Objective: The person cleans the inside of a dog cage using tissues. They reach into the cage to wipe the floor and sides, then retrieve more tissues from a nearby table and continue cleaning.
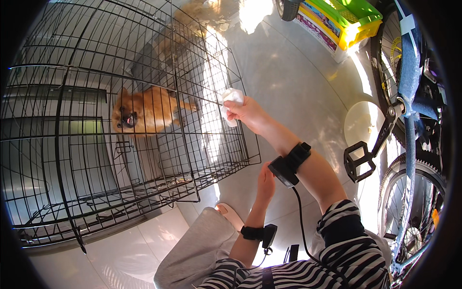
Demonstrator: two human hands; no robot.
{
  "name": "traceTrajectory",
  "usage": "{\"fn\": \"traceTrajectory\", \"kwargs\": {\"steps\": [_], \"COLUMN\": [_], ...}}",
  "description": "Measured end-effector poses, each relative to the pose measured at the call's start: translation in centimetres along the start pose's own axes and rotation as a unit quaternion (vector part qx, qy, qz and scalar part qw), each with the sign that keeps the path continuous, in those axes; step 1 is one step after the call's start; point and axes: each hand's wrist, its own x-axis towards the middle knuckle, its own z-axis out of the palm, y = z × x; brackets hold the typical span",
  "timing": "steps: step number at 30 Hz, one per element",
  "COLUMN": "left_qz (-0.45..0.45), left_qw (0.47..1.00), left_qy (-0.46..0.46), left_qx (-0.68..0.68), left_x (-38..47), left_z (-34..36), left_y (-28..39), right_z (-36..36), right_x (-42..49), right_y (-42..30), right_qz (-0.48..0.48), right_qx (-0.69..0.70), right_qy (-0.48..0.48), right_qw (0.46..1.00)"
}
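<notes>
My right hand (249, 112) pinches a crumpled white tissue (232, 96) beside the wire side of a black metal dog cage (175, 76). Whether the tissue touches the wires is not plain. A fluffy brown dog (151, 110) with a dark muzzle stands behind the bars, its head turned up. My left hand (266, 184) is lower down, close to a black device (283, 171) strapped to my right forearm. That device partly hides its fingers, so contact is unclear. A second strapped device (269, 235) sits at my left wrist.
To the right stands a blue bicycle (410, 72), its black pedal (360, 161) jutting toward my right arm. Green and yellow crates (362, 30) are at the upper right. A pale round object (362, 121) lies behind the pedal. A cable (300, 216) hangs from the forearm device.
</notes>
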Motion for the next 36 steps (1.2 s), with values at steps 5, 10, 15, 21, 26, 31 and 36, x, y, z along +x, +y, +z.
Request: {"fn": "traceTrajectory", "kwargs": {"steps": [5,10,15,21,26,31,36], "left_qz": [0.044,0.029,0.025,0.040,0.057,0.107,0.052], "left_qw": [0.999,0.999,0.999,0.999,0.996,0.976,0.973], "left_qy": [-0.003,-0.016,-0.021,-0.006,0.033,-0.018,-0.056], "left_qx": [-0.002,-0.013,0.003,-0.008,-0.064,-0.188,-0.219], "left_x": [0.2,0.1,0.1,0.4,0.7,1.5,2.6], "left_z": [0.5,1.1,1.6,1.6,2.6,4.1,4.9], "left_y": [0.2,1.2,2.2,4.1,6.8,8.3,8.0], "right_z": [0.4,-1.4,-3.6,-4.8,-5.4,-7.3,-9.6], "right_x": [-0.2,-1.6,-4.3,-8.1,-11.8,-14.6,-16.2], "right_y": [-0.5,-2.4,-3.2,-4.0,-4.9,-4.5,-3.8], "right_qz": [-0.094,-0.075,-0.051,0.004,0.066,0.122,0.141], "right_qx": [-0.098,-0.064,0.049,-0.004,0.062,0.091,0.069], "right_qy": [0.077,0.096,0.053,0.072,0.037,-0.024,-0.028], "right_qw": [0.988,0.990,0.996,0.997,0.995,0.988,0.987]}}
